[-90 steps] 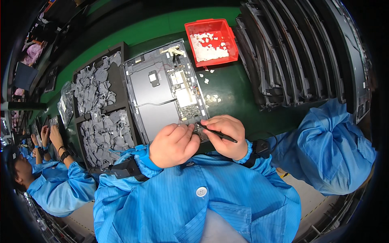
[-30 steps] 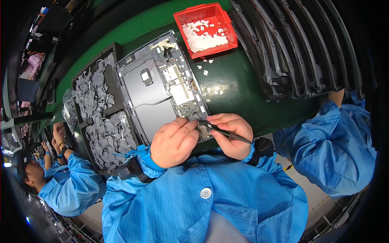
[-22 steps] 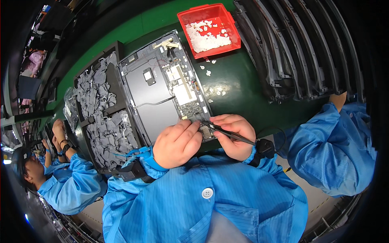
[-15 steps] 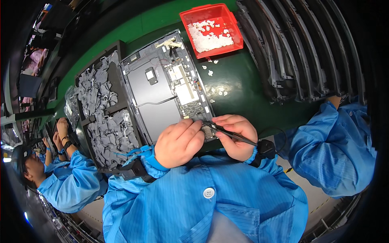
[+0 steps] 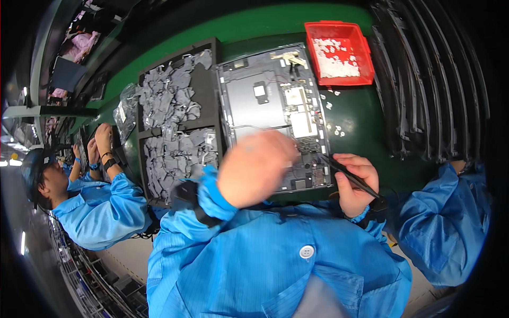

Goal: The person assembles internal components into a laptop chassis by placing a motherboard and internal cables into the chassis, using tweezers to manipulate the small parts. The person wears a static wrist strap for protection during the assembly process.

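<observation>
The right hand [image 5: 354, 183] grips a black tool [image 5: 347, 175] at the open device [image 5: 273, 114] – work unfinished; the left hand [image 5: 254, 169] is blurred – can't tell.

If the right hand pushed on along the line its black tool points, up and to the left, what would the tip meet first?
Most likely the circuit boards inside the open grey device. The right hand aims its black tool at their lower edge. The tip's height above them is unclear, and the blurred left hand hovers close by.

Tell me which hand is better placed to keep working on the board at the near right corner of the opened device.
Probably the right hand: it grips the black tweezers, whose tip reaches the board on the opened device. The left hand is blurred, raised and empty.
</observation>
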Demonstrator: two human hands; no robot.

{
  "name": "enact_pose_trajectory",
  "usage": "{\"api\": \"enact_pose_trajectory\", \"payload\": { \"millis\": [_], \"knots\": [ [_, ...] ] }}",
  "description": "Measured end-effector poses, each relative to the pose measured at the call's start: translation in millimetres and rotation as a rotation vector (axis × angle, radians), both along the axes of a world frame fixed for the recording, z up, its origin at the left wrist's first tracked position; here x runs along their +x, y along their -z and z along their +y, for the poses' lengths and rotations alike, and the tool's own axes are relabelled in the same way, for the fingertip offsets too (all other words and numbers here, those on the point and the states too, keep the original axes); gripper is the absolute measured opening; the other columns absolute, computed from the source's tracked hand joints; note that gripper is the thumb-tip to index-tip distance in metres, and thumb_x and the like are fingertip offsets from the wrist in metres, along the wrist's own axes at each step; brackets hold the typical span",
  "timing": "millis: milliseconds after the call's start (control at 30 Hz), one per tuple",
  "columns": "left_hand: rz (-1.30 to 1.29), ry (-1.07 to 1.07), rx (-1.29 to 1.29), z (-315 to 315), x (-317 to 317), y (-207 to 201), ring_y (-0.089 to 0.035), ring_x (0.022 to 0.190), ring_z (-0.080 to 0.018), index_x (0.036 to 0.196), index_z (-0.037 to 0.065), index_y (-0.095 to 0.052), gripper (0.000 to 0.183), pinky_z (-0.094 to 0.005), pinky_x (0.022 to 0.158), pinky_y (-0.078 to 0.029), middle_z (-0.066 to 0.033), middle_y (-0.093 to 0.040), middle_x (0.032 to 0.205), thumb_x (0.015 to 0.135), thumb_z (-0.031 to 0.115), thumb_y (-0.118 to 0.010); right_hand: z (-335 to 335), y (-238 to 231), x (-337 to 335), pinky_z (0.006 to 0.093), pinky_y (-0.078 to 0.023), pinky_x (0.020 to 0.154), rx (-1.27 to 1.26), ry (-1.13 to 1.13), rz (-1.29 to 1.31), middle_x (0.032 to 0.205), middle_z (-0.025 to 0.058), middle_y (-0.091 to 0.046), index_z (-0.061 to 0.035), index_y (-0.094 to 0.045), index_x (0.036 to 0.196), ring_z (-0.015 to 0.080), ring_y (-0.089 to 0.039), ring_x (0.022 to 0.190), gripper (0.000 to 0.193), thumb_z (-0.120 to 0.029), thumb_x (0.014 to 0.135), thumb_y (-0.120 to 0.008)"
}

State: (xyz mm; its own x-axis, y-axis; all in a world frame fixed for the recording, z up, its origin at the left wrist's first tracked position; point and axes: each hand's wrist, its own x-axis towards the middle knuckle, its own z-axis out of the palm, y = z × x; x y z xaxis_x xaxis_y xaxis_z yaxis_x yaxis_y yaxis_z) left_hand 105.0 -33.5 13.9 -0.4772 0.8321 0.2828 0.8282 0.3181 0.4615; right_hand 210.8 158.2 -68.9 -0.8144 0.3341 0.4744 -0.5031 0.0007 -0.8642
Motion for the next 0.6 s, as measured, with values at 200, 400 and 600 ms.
{"api": "enact_pose_trajectory", "payload": {
  "millis": [200, 400, 600],
  "knots": [
    [0.267, -1.036, -0.356, -128.6, -118.2, 33.8, -0.060, 0.072, -0.0340, 0.081, 0.000, -0.061, 0.033, -0.0415, 0.064, -0.048, -0.0173, -0.062, 0.076, 0.073, 0.032, -0.069, -4.0, -5.6, -6.9, 0.0413, -0.048, 0.083, 0.015, 0.009, -0.003, 0.096, 0.0214, -0.055, 0.0026, -0.045, 0.089, 0.0334, -0.058, 0.093, 0.025, 0.013, 0.072, -0.060],
    [0.023, -1.171, -0.376, -150.0, -137.6, 45.4, -0.062, 0.070, -0.0331, 0.076, -0.001, -0.065, 0.037, -0.0382, 0.064, -0.049, -0.0166, -0.064, 0.070, 0.063, 0.032, -0.077, -3.1, -8.8, -14.0, 0.0416, -0.048, 0.083, 0.033, 0.035, -0.028, 0.095, 0.0211, -0.055, 0.0028, -0.044, 0.089, 0.0331, -0.059, 0.092, 0.025, 0.013, 0.072, -0.060],
    [-0.196, -1.199, 0.008, -179.8, -132.1, 37.1, -0.062, 0.063, -0.0181, 0.091, -0.005, -0.062, 0.035, -0.0317, 0.061, -0.049, -0.0103, -0.064, 0.069, 0.063, 0.013, -0.074, 0.9, -15.5, -26.3, 0.0424, -0.048, 0.082, 0.063, 0.035, 0.000, 0.096, 0.0216, -0.055, 0.0013, -0.043, 0.092, 0.0339, -0.058, 0.092, 0.026, 0.011, 0.074, -0.060]
  ]
}}
